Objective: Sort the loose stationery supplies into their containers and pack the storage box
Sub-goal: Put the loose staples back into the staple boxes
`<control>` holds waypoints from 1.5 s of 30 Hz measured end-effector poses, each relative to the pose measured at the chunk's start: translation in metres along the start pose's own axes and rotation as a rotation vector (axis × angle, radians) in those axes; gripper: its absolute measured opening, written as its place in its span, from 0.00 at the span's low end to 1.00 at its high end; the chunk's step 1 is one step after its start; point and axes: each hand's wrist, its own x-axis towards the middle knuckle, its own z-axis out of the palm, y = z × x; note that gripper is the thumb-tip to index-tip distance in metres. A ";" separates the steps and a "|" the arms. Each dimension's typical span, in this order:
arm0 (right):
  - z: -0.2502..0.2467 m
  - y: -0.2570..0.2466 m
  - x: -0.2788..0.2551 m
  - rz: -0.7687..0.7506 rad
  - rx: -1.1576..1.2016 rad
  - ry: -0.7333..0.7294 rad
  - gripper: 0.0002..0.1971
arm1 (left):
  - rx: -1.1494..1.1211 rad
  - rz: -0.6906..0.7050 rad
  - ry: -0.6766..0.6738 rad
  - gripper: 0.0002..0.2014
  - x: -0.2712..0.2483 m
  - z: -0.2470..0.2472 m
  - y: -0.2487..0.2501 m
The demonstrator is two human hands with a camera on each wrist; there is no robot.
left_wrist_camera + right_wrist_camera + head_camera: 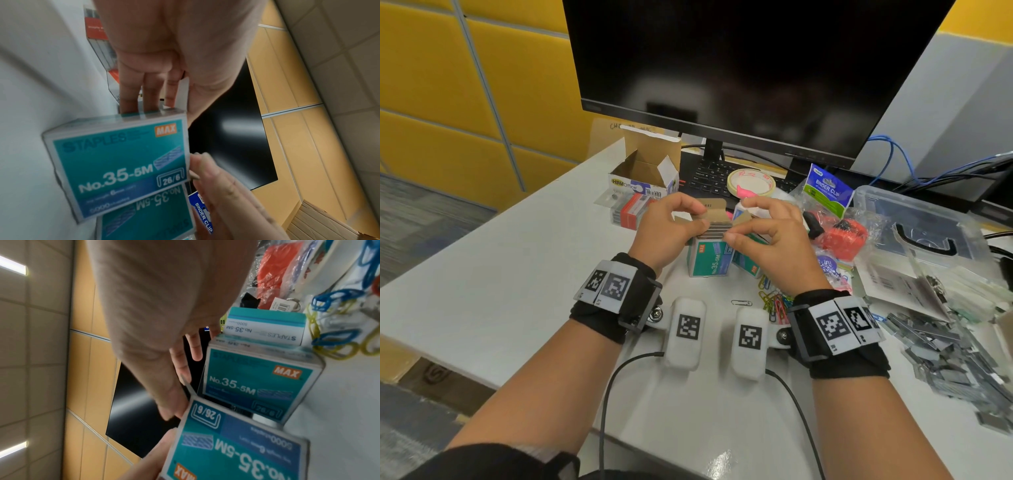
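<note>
A teal MAX staples box (709, 261) stands upright on the white table (517, 281), its brown top flaps open. Grey staple strips (717, 230) show in its mouth. My left hand (671, 226) grips the box from the left, fingers (131, 91) curled behind it and thumb at the top edge. My right hand (753, 226) pinches the top right corner by the side flap with thumb and forefinger. The left wrist view shows the box's front (119, 162). The right wrist view shows the same box (236, 447) close up. What the pinch holds is hidden.
A second teal staples box (748, 264) stands just right of the first. Loose staple strips (945, 359) are heaped at the right, and coloured paper clips (774, 301) lie near my right wrist. Behind stand a clear storage box (921, 222), a binder clip bag (828, 192), a tape roll (751, 181), an open cardboard box (643, 174) and a monitor (739, 68).
</note>
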 end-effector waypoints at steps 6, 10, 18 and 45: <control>0.004 -0.004 0.000 0.049 0.114 0.199 0.14 | 0.000 0.021 0.162 0.08 0.003 -0.003 0.004; 0.006 -0.001 0.002 0.122 0.175 0.228 0.18 | -0.058 -0.030 0.217 0.09 0.006 -0.004 0.003; 0.011 0.002 0.003 0.074 0.071 0.110 0.16 | -0.037 -0.060 0.184 0.07 0.004 -0.006 0.005; 0.015 -0.005 0.002 0.147 -0.077 -0.019 0.32 | 0.010 -0.070 -0.032 0.28 -0.001 -0.002 0.008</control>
